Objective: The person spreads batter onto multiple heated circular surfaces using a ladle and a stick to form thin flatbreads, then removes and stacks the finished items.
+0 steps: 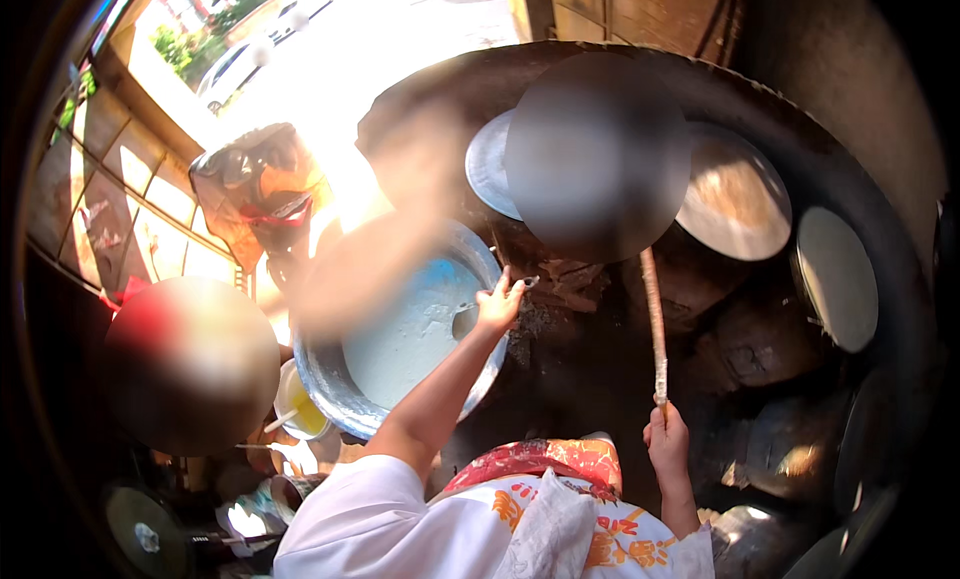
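At centre, my left hand (498,301) is closed around the handle of a ladle (465,322), its round cup dipping into pale batter. That batter fills much of a wide metal basin (480,244) at centre left, and my hand is over its right rim. My right hand (667,437), lower right, grips the near end of a long thin stick (655,324). The stick points away from me, and a blurred patch hides its far end. Beyond it lie round griddle plates, one with a browned, pale layer on top (735,194).
A large round stove rim (800,104) curves behind the plates; another plate (838,279) tilts at right. A small tub (300,404) of yellow liquid stands beside the basin. An orange plastic bag (265,194) hangs at left. A blurred bare arm (385,254), apparently another person's, reaches across the basin.
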Action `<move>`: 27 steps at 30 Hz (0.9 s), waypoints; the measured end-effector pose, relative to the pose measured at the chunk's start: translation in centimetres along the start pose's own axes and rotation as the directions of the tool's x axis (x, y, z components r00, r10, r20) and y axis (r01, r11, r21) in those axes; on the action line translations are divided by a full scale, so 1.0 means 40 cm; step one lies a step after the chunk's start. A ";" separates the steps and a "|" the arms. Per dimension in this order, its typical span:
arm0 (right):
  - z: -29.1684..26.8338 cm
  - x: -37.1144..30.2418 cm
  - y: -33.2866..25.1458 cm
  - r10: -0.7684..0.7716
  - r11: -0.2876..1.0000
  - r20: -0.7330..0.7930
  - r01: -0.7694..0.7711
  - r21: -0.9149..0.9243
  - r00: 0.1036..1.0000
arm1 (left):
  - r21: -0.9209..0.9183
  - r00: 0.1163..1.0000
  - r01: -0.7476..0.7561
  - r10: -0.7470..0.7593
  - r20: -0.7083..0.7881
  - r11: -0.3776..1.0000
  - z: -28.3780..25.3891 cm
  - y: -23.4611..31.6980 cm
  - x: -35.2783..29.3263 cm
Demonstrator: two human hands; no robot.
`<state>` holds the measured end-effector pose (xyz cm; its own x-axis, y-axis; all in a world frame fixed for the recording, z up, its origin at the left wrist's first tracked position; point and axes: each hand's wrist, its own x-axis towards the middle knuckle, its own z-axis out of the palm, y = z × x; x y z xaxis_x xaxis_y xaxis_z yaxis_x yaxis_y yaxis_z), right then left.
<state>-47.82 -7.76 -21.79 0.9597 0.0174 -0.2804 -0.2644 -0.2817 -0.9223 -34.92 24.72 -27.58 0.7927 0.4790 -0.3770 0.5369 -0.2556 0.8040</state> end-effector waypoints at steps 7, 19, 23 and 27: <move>0.233 0.362 -0.238 -0.147 0.665 0.685 0.584 -0.466 0.714 | -0.005 0.921 0.271 -0.260 -0.291 0.963 0.020 -0.163 -0.065; 0.560 0.445 -0.278 0.101 0.396 0.819 0.732 -0.555 0.565 | -0.766 0.844 0.406 -0.525 0.106 0.498 -0.329 -0.263 -0.100; 0.576 0.426 -0.310 0.147 0.263 0.790 0.746 -0.611 0.595 | -0.648 0.864 0.439 -0.491 0.112 0.623 -0.321 -0.270 0.002; 0.594 0.457 -0.265 0.008 0.384 0.682 0.628 -0.677 0.731 | -0.789 0.823 0.409 -0.558 0.103 0.458 -0.247 -0.359 0.072</move>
<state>-29.74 18.35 -23.44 0.6347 0.6652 -0.3933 0.5657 -0.7467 -0.3500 -43.19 38.06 -35.67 0.3831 0.4503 -0.8065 0.3422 0.7418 0.5767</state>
